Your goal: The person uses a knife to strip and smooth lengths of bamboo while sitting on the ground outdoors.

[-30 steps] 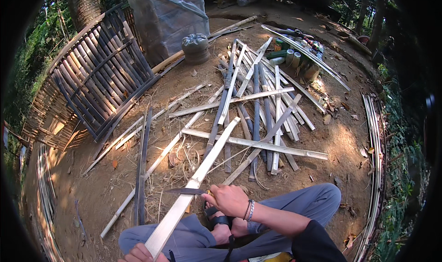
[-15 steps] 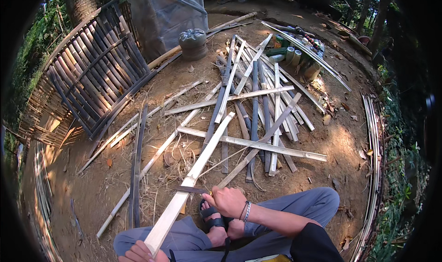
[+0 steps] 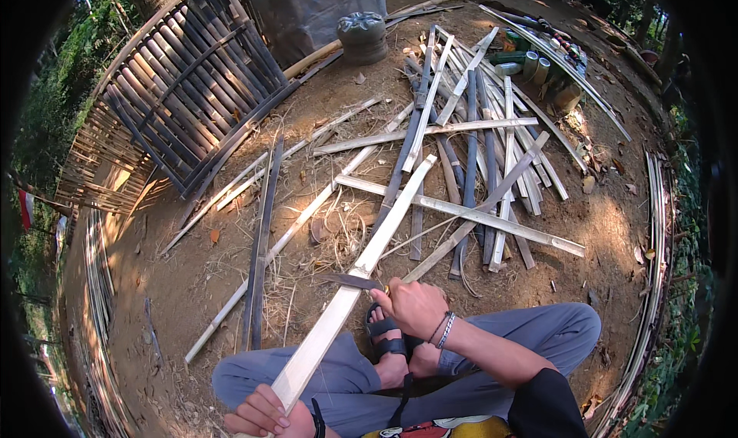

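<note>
A long pale bamboo strip [image 3: 332, 315] slants up and away from my lap, its far end over the other strips on the ground. My left hand [image 3: 261, 413] is wrapped round its near end, at the lower edge of the view. In my right hand [image 3: 417, 309] is a knife, fingers closed round a handle that they mostly hide. The dark knife blade [image 3: 355, 281] lies across the middle of the pale strip, pointing left. Below my right hand are my sandalled feet [image 3: 390, 346], between my folded legs.
A loose pile of bamboo strips [image 3: 469, 169] covers the ground ahead. A bamboo slat panel [image 3: 192, 84] leans at the far left. Beyond the pile stand a cut plastic bottle base [image 3: 362, 39] and several jars [image 3: 536, 67]. Long thin strips [image 3: 652, 230] lie along the right; shavings [image 3: 338, 238] are scattered ahead.
The whole scene has shifted to the right and slightly up in view. Both hands keep their holds, and the blade stays across the strip at about the same place.
</note>
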`<state>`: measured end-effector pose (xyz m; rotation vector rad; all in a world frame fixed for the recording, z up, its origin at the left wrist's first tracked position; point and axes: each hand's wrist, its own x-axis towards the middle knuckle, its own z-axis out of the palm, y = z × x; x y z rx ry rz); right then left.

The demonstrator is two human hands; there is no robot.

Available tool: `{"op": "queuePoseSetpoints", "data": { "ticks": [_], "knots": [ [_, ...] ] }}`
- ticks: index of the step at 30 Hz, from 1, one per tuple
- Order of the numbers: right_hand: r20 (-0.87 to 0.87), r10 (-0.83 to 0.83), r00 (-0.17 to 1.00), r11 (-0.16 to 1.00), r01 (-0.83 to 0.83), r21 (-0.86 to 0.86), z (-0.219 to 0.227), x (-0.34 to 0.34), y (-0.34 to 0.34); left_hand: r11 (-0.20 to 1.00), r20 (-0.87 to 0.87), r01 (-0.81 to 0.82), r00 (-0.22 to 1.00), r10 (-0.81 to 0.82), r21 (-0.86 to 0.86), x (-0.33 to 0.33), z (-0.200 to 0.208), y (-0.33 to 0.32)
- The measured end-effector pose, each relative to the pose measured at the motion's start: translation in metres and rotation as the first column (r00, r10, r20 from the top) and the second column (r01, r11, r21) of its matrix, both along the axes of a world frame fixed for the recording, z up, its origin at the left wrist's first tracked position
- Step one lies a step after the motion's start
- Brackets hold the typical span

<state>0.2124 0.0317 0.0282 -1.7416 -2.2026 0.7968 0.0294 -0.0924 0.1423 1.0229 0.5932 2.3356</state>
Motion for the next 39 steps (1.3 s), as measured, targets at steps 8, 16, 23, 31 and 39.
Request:
{"op": "queuePoseSetpoints", "data": {
  "ticks": [8, 16, 23, 31, 39],
  "knots": [
    [0.013, 0.045, 0.999, 0.999, -0.045, 0.005, -0.01, 0.002, 0.003, 0.999, -0.052, -0.042, 0.998, 0.041, -0.006, -0.012, -0.008, -0.001],
    [-0.014, 0.075, 0.997, 0.997, -0.075, 0.007, 0.004, 0.011, 0.012, 1.0, -0.02, -0.025, 0.999, 0.025, 0.005, -0.003, -0.007, -0.002],
    [0.013, 0.117, 0.993, 0.992, -0.117, 0.043, -0.015, 0.012, 0.016, 0.999, -0.011, -0.042, 0.999, 0.042, 0.004, 0.002, -0.002, 0.002],
    [0.025, 0.108, 0.994, 0.993, -0.109, 0.048, -0.022, 0.017, 0.02, 0.999, -0.043, -0.043, 0.998, 0.044, 0.022, 0.006, -0.002, 0.009],
    [0.036, 0.078, 0.996, 0.995, -0.08, 0.059, -0.002, 0.01, 0.017, 0.999, -0.003, -0.054, 0.999, 0.054, -0.006, 0.002, -0.004, 0.001]
  ]
}}
